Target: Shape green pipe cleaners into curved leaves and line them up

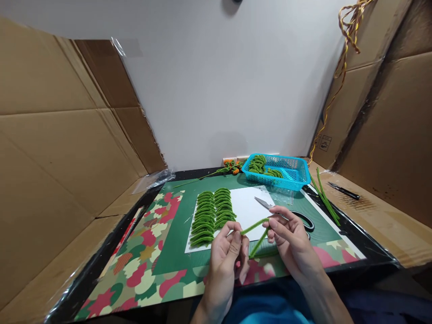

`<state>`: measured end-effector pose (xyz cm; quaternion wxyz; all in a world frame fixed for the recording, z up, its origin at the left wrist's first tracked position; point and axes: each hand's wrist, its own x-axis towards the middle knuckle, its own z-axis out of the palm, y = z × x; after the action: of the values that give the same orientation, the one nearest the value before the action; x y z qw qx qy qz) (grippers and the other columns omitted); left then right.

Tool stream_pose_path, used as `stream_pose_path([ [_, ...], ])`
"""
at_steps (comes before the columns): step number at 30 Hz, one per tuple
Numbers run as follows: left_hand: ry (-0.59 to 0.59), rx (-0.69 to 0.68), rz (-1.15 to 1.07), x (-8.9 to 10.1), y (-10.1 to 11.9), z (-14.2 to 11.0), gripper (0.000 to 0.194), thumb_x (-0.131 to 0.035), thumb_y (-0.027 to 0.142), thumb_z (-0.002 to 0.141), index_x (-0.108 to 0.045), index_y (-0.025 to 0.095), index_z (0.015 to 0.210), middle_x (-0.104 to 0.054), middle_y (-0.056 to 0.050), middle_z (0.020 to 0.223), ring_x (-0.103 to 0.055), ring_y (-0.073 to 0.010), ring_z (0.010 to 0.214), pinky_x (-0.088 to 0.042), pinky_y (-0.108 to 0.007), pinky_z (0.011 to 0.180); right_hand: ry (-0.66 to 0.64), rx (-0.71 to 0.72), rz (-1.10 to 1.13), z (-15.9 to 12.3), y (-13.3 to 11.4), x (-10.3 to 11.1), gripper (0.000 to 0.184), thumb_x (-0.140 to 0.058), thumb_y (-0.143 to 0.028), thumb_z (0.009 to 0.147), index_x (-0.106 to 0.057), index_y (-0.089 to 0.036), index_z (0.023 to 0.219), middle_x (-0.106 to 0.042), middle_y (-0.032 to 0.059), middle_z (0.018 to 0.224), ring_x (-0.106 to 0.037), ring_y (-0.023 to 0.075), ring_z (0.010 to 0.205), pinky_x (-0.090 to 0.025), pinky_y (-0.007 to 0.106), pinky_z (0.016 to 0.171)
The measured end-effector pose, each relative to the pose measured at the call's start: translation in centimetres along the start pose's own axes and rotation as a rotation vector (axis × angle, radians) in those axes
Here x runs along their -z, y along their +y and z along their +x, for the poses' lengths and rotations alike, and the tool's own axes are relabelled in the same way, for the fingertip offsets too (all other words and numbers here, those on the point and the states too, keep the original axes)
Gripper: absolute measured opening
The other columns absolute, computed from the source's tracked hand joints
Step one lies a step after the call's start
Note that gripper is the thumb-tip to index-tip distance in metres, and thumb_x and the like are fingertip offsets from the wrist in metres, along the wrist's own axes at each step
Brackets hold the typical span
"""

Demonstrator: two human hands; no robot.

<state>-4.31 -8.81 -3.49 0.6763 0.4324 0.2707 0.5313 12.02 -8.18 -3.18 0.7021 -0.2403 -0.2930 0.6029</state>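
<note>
A green pipe cleaner [255, 225] stretches between my two hands above the front of the mat. My left hand [227, 252] pinches one end between thumb and fingers. At a bend in the green stem, my right hand [290, 234] pinches with thumb and forefinger, and another length slants down from there. To the left, two columns of curved green pipe cleaner pieces [203, 218] lie on a white sheet [248, 207]. Scissors [305, 220] with black handles rest behind my right hand, which partly hides them.
A blue basket [293, 184] holding more green pieces stands at the back. Orange flowers [236, 170] on a green stem lie beside it. Straight green pipe cleaners [326, 200] and a black-handled tool [344, 191] lie at right. Cardboard walls [60, 135] flank the table.
</note>
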Motion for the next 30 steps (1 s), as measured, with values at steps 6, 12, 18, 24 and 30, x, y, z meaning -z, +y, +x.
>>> stream_pose_path([
  [6, 0.050, 0.023, -0.020, -1.5, 0.1, 0.0, 0.032, -0.074, 0.048, 0.098, -0.056, 0.021, 0.100, -0.056, 0.008, 0.072, -0.038, 0.0009, 0.035, -0.026, -0.010, 0.035, 0.145, 0.082, 0.072, -0.2, 0.8, -0.5, 0.031, -0.101, -0.027, 0.069, -0.083, -0.024, 0.095, -0.079, 0.0020, 0.079, -0.068, 0.0085, 0.061, -0.059, 0.016, 0.060],
  [12, 0.145, -0.078, 0.203, -1.1, 0.1, 0.9, 0.034, -0.074, 0.050, 0.097, -0.061, 0.019, 0.100, -0.058, 0.006, 0.077, -0.044, 0.0003, 0.039, -0.026, -0.011, 0.037, 0.118, 0.232, -0.142, -0.1, 0.1, -0.1, 0.020, -0.095, -0.028, 0.077, -0.084, -0.021, 0.092, -0.080, 0.0045, 0.079, -0.069, 0.0119, 0.058, -0.061, 0.022, 0.056],
  [18, 0.152, -0.078, 0.341, -0.7, 0.3, 0.8, 0.043, -0.070, 0.057, 0.097, -0.059, 0.023, 0.122, -0.063, 0.003, 0.089, -0.052, -0.0037, 0.044, -0.031, -0.014, 0.038, 0.104, 0.264, -0.243, 0.0, -0.6, 0.1, 0.021, -0.090, -0.032, 0.084, -0.085, -0.021, 0.101, -0.079, 0.0045, 0.084, -0.072, 0.0140, 0.056, -0.062, 0.025, 0.052],
  [24, 0.043, -0.004, 0.369, -0.5, 0.0, 0.6, 0.038, -0.076, 0.053, 0.094, -0.061, 0.018, 0.090, -0.058, 0.005, 0.065, -0.047, -0.0038, 0.040, -0.036, -0.015, 0.041, 0.039, 0.219, -0.361, -0.1, -0.5, 0.4, 0.019, -0.087, -0.034, 0.088, -0.086, -0.020, 0.100, -0.081, 0.0074, 0.087, -0.077, 0.0189, 0.064, -0.067, 0.029, 0.055],
  [30, 0.081, -0.039, 0.313, -0.2, -0.3, 0.6, 0.034, -0.073, 0.048, 0.097, -0.059, 0.018, 0.088, -0.057, 0.007, 0.063, -0.043, -0.0022, 0.039, -0.032, -0.014, 0.038, -0.076, 0.342, -0.673, -0.2, -1.4, 0.8, 0.015, -0.085, -0.027, 0.089, -0.085, -0.022, 0.103, -0.082, 0.0076, 0.094, -0.079, 0.0224, 0.080, -0.070, 0.032, 0.067],
])
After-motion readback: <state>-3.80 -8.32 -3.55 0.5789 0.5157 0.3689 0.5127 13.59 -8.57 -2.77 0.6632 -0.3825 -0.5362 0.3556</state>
